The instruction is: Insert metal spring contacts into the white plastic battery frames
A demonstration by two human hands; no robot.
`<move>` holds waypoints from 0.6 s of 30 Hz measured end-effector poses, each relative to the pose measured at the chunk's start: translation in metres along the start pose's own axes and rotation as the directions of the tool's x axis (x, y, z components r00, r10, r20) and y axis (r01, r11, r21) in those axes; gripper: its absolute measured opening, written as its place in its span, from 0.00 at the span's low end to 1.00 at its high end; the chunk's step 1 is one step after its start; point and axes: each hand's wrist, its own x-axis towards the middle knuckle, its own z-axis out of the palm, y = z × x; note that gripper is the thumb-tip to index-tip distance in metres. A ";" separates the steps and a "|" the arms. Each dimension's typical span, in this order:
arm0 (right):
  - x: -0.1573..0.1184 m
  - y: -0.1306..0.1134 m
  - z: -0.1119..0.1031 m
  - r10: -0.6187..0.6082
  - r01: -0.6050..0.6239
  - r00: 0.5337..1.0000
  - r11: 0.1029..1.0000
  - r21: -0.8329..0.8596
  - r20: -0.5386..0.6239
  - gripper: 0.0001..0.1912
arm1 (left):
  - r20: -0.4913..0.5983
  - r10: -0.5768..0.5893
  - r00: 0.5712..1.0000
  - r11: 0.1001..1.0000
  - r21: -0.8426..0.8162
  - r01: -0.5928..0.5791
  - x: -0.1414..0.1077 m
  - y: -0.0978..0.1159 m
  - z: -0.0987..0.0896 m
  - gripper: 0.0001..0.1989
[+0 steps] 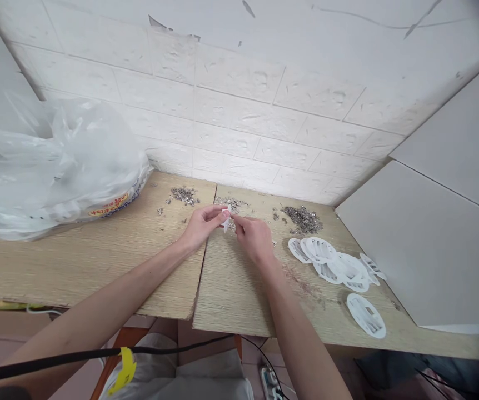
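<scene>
- Above the table (pixel 239 294): disc (pixel 226 227), edge-on, pinched between thumb and fingers of the left hand (pixel 201 225).
- Right hand (pixel 254 238) mostly curled, fingertips at the disc; cannot tell whether they grip anything small.
- Metal bits (pixel 303 219) heaped loose beyond; more discs (pixel 319 249) overlap at right, one apart.
- Risk: narrow hold; a hard push could twist the disc free.
- Risk: right hand swinging wide might scatter the overlapping discs.
</scene>
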 end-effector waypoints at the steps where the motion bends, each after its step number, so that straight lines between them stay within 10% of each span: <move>1: 0.000 0.000 0.001 0.001 -0.001 1.000 1.000 -0.007 0.003 0.16 | -0.005 -0.003 1.000 1.000 -0.007 0.003 0.000 0.000 0.000 0.22; 18: 0.001 -0.014 0.006 0.032 -0.016 0.995 0.987 -0.161 0.097 0.17 | -0.017 -0.012 1.000 0.997 0.071 0.013 -0.001 -0.003 -0.001 0.21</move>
